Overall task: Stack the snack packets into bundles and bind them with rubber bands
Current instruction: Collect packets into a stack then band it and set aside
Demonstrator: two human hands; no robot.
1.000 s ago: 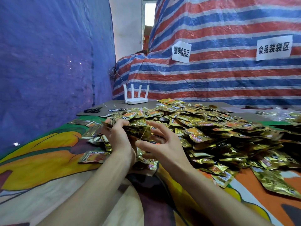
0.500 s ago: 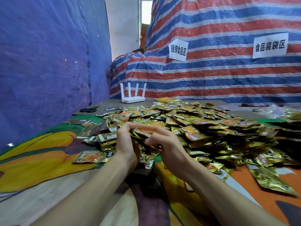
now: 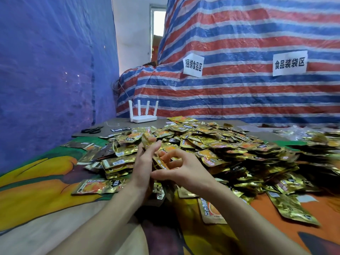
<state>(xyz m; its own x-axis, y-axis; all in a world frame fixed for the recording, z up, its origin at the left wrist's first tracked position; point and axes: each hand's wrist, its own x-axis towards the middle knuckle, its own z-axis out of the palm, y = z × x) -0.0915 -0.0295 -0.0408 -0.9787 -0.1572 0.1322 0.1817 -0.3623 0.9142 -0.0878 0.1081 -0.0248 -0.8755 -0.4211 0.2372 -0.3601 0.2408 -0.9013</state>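
Note:
A big heap of gold snack packets [image 3: 217,144] covers the middle and right of the colourful table cover. My left hand [image 3: 142,166] grips a small upright stack of gold packets [image 3: 156,159] from its left side. My right hand [image 3: 181,171] pinches the same stack from the right, thumb and forefinger curled around its near edge. A rubber band is too thin to make out here. A single packet [image 3: 99,186] lies flat to the left of my left wrist.
A white router [image 3: 142,115] with several antennas stands at the back. Black scissors [image 3: 92,130] lie at the back left. A blue tarp wall runs along the left and a striped tarp with two paper signs behind. Loose packets [image 3: 292,207] lie at the front right.
My hands have closed together on the stack; the right hand's spread fingers of a second ago now pinch it. The stack has turned more upright.

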